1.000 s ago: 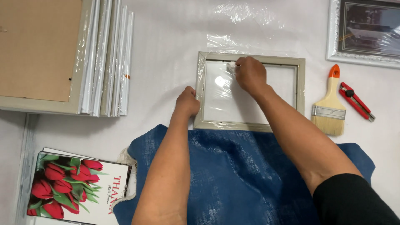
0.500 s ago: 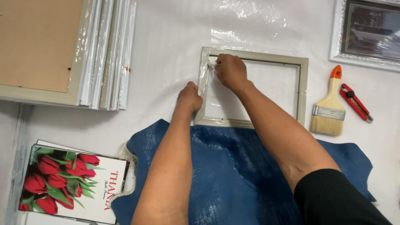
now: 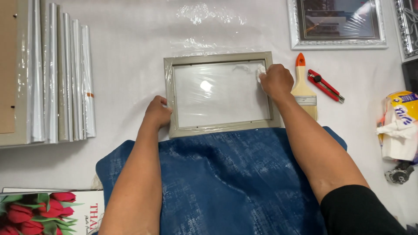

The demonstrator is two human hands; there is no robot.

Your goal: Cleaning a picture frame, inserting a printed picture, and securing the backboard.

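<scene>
A white table point(image 3: 130, 39) covered with clear plastic film fills the view. At centre lies a grey-beige picture frame point(image 3: 221, 92) with a glass pane, its lower edge meeting a blue cloth point(image 3: 230, 182). The left hand point(image 3: 156, 114) grips the frame's lower left corner, fingers curled. The right hand point(image 3: 276, 81) is closed around a small white wad point(image 3: 260, 72) pressed on the glass at upper right. Just right lie a paintbrush point(image 3: 304, 89) and red utility knife point(image 3: 324, 85). Stacked frames point(image 3: 56, 78) stand at left.

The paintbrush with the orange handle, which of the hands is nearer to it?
Right. The right hand sits just beside the paintbrush, at the grey frame's right edge; the left hand holds the frame's opposite, left edge.
</scene>
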